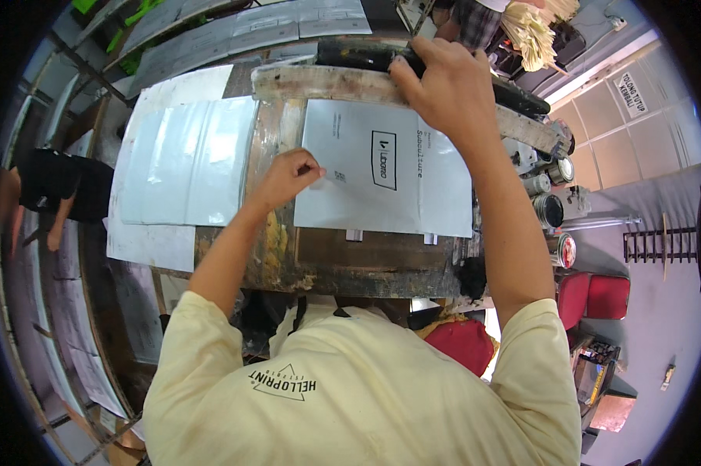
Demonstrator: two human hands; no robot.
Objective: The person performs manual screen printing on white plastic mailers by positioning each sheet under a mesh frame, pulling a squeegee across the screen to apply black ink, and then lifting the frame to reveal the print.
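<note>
A white plastic mailing bag [366,206] with black printing lies flat on the worn wooden work table [350,283] in front of me. My left hand [287,180] is over its left edge, fingers curled in and fingertips close to the surface; whether they pinch anything cannot be made out. At the bag's far side, my right hand [453,85] is closed round a raised, paint-stained wooden frame [331,84]. A black bar [358,56] runs along that frame, under my right fingers. To the left lies a stack of blank white bags [183,167].
Paint cans [548,210] and jars line the table's right edge. Racks [79,311] holding white bags stand at the left, with more bags [265,27] on a far rack. One person [63,186] is at the left, another [478,19] at the back. A red chair [599,299] stands right.
</note>
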